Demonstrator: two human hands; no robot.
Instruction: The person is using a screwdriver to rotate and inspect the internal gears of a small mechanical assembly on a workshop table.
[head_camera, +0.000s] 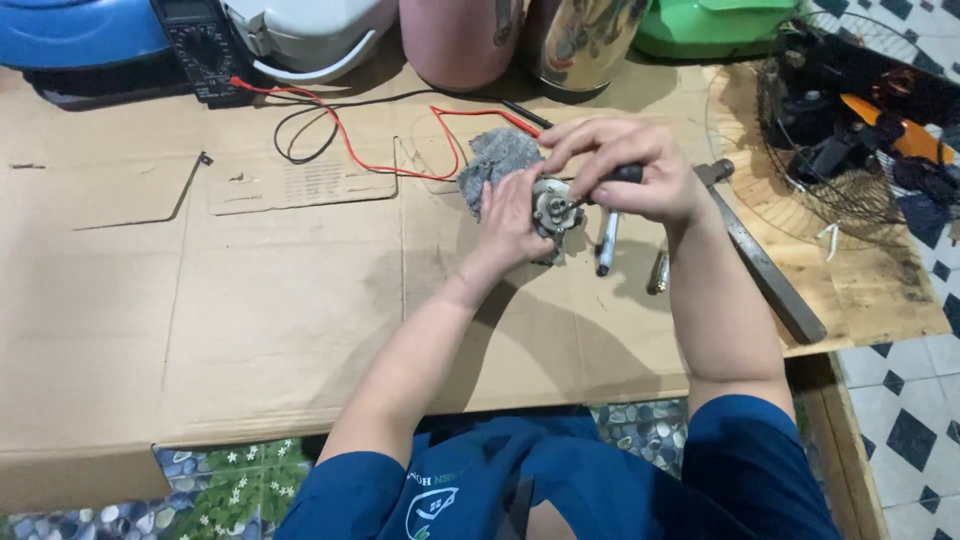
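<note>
Head view, looking down at a cardboard sheet over the bench. Left hand is wrapped around a small metal motor part, gripping from its 9 o'clock side; the part sits just right of frame centre, upper half, and the palm hides most of its body, so only the top face with a round hub shows. Right hand is closed on a black-handled tool coming in from 3 o'clock, tip at the hub; the tip itself is too small to make out, so cannot tell if it's a screwdriver. Grey rag lies at 11 o'clock of the part, partly under the left fingers. A pen-like marker lies on the cardboard just below the right hand, a small metal cylinder beside it at its 4 o'clock. Long flat metal bar runs diagonally at 3 o'clock, top end behind the right wrist. Red and black probe leads run from a multimeter at 10 o'clock, its top cut off. Appliances along the 12 o'clock edge are all cropped. Wire fan guard at 2 o'clock holds dark parts, hard to identify.
</note>
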